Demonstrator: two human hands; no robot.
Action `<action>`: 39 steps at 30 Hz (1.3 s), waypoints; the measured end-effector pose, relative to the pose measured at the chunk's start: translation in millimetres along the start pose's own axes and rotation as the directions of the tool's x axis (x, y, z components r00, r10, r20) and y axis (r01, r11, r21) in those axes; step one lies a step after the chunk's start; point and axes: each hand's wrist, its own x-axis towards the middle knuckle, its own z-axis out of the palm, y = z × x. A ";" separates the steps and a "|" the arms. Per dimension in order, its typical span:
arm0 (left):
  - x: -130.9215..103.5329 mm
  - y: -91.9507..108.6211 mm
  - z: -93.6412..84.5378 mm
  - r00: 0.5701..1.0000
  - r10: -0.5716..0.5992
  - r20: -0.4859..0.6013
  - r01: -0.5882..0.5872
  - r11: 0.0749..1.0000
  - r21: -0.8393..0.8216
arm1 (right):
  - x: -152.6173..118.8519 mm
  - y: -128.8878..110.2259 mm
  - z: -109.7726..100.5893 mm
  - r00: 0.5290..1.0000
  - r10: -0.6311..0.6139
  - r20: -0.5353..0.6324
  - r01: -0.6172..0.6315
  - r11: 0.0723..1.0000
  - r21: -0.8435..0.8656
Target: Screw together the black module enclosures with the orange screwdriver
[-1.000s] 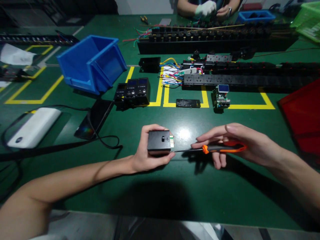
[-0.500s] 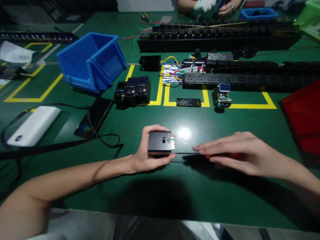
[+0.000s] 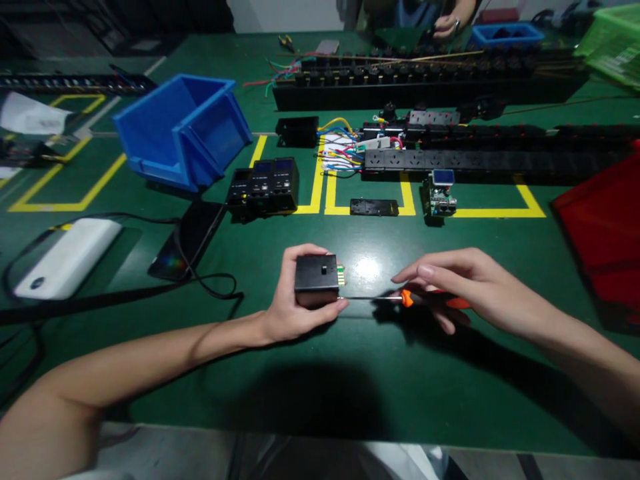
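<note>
My left hand (image 3: 295, 307) is wrapped round a small black box-shaped module (image 3: 316, 275) and holds it above the table. A green circuit board edge with gold contacts (image 3: 341, 275) sticks out of the module's right side. In my right hand (image 3: 460, 280) is a screwdriver (image 3: 407, 298) with an orange and dark handle, its fingers loosely around the handle. The metal shaft lies level and its tip meets the lower right edge of the module, beside my left thumb. Part of the handle is hidden behind my fingers.
Beyond my hands stand several black modules (image 3: 265, 187), a flat black cover (image 3: 374, 207), a bare circuit board (image 3: 443, 193) and long socket strips (image 3: 450, 163) with loose wires. A blue bin (image 3: 185, 133), a phone (image 3: 187, 240), a white power bank (image 3: 70, 259) and a red bin (image 3: 600, 233) lie around.
My right-hand fingers have loosened and shifted on the screwdriver, so its orange collar now shows. The module has tilted slightly in my left hand. A co-worker's gloved hand has left view.
</note>
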 end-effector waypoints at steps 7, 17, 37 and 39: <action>6.1 3.6 -2.6 0.961 0.242 0.133 -0.252 0.966 0.064 | 10.7 12.0 -5.6 0.956 0.166 0.241 -0.216 0.956 0.200; 2.8 0.4 -2.1 0.985 0.157 0.068 -0.161 0.985 0.064 | -0.2 16.5 -3.8 0.905 -0.361 0.226 0.426 0.759 -0.493; -0.1 0.4 1.0 1.000 -0.008 -0.018 0.007 0.999 -0.045 | -3.8 0.9 -4.1 0.982 -0.117 -0.151 0.114 0.993 -0.030; -0.1 1.2 2.0 0.999 0.020 -0.030 -0.022 0.998 -0.056 | 0.1 0.0 -5.5 0.997 -0.007 -0.071 0.019 0.985 0.171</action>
